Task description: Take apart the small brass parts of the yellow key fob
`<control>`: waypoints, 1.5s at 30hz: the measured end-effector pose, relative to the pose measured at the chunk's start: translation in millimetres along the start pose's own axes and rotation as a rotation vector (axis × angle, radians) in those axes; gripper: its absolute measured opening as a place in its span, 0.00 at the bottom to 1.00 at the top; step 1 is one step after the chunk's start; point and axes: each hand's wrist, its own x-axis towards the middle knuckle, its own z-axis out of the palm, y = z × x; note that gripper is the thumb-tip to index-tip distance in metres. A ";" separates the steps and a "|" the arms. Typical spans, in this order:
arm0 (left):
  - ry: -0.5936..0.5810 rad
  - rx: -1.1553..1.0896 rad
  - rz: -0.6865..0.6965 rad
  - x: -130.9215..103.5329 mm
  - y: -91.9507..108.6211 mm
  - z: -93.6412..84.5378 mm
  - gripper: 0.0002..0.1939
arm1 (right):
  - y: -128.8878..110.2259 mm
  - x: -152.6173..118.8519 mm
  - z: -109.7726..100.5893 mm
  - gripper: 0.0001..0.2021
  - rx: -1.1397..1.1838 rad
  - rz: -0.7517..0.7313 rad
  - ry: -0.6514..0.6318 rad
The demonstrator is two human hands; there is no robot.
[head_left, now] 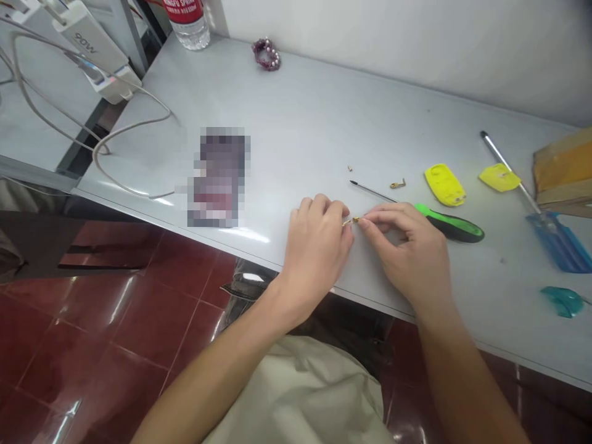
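Observation:
Near the front edge of the grey table, my left hand (318, 237) pinches a tiny metal piece (346, 222) between thumb and fingers. Close beside it, my right hand (407, 246) pinches a small gold-coloured piece (356, 219) at its fingertips. The two pieces nearly meet; whether they touch is too small to tell. Behind my right hand lies a screwdriver with a green and black handle (456, 227), its thin shaft pointing left. A small brass part (397, 184) and a tinier one (350, 168) lie beyond the shaft.
Two yellow pieces (444, 184) (499, 177), a blue-handled screwdriver (562, 243), a teal object (563, 301) and a cardboard box (563, 172) are on the right. Leftward are a pixelated object (217, 177), a cable (132, 125), a bottle (187, 24) and a beaded bracelet (266, 55).

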 end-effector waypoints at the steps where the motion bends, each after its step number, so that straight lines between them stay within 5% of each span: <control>1: -0.031 0.040 0.022 1.1 -0.6 -2.6 0.05 | 0.3 -0.2 0.0 0.04 0.002 0.000 0.001; 10: -0.230 0.350 0.169 11.4 5.0 -16.6 0.06 | 0.6 -2.1 0.7 0.04 0.021 0.013 0.016; 15: -0.126 0.133 0.177 9.7 -5.3 -11.2 0.08 | -2.3 -2.1 0.3 0.05 0.018 0.035 0.006; 23: -0.076 -0.122 -0.018 8.9 0.0 -8.1 0.09 | -3.6 -2.0 1.2 0.06 0.010 0.058 0.014; 45: 0.054 -0.355 -0.234 2.6 14.7 -0.4 0.06 | -7.3 3.7 -7.5 0.14 0.206 0.399 0.017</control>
